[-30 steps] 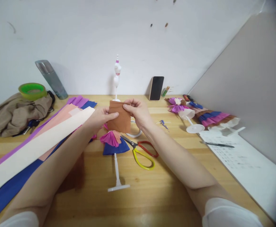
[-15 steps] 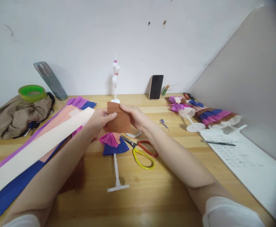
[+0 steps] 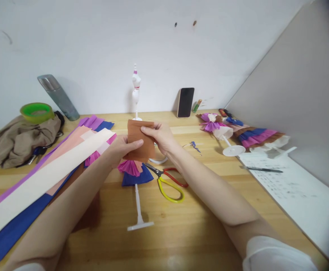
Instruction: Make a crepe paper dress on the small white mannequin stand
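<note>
While both hands hold it up above the wooden table [image 3: 192, 233], the brown piece [image 3: 140, 146] shows as a roughly four-sided panel of a matt, rusty shade, with fine creases across it and a fold-like line close to its top edge. Whether it is paper or cloth, or more than one layer, cannot be told. It hangs just in front of the base of the upright white mannequin [image 3: 136, 90], its lower edge over a magenta ruffle [image 3: 129, 168].

Behind that lower edge the top of the small outfit is hidden; only the ruffle, a bit of peach and a blue skirt [image 3: 137, 178] show, above a white stand [image 3: 138, 209] whose foot points toward the person. A white ring [image 3: 159, 161] is partly covered by the right hand [image 3: 163, 137], and the left forearm hides part of the long coloured strips [image 3: 48, 173]. Both sleeves are cut off by the frame, and the writing on the white sheet [image 3: 291, 188] is too blurred to read.

The left hand [image 3: 120, 148] pinches the piece from the left, thumb lying flat across the front; the right hand grips near the upper right corner, thumb in front, fingers mostly behind. Both forearms reach forward and converge, the right one passing beside the scissors [image 3: 164, 180].
</note>
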Demonstrator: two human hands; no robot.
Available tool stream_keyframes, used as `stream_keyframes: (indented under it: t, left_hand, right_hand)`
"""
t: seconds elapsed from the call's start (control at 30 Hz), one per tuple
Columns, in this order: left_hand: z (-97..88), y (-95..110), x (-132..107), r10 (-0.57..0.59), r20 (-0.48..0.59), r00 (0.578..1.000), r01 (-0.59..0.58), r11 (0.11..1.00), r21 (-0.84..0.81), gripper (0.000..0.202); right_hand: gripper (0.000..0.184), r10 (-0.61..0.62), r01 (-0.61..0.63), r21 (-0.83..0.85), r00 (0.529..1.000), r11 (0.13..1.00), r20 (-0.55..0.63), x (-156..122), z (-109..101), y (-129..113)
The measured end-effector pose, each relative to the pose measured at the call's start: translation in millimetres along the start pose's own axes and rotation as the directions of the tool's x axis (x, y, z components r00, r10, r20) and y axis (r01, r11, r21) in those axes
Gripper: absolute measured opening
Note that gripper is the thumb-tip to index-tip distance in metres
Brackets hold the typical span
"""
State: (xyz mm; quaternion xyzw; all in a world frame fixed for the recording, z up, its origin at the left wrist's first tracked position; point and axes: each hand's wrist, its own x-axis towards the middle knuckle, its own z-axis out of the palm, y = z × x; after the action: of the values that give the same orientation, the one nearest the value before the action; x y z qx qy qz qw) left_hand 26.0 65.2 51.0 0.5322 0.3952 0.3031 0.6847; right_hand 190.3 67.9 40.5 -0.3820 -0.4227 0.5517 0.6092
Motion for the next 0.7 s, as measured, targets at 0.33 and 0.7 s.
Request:
stream_keyframes:
  t: [0.33, 0.7]
  left_hand:
    - [7.1, 0.4, -2.0, 0.062, -0.034, 0.997, -0.064, 0.997, -0.046, 0.053]
    - [0.9, -10.4, 7.2, -0.038, 0.044, 0.998, 0.039, 0.999, -0.020, 0.048]
  right_hand:
    - [0.029, -0.005, 0.010, 0.082, 0.998, 0.997, -0.067, -4.8, 8.5, 3.1]
    - [0.028, 0.120, -0.102, 0.155, 0.987, 0.983, -0.110, 2.1, -1.2, -7.9]
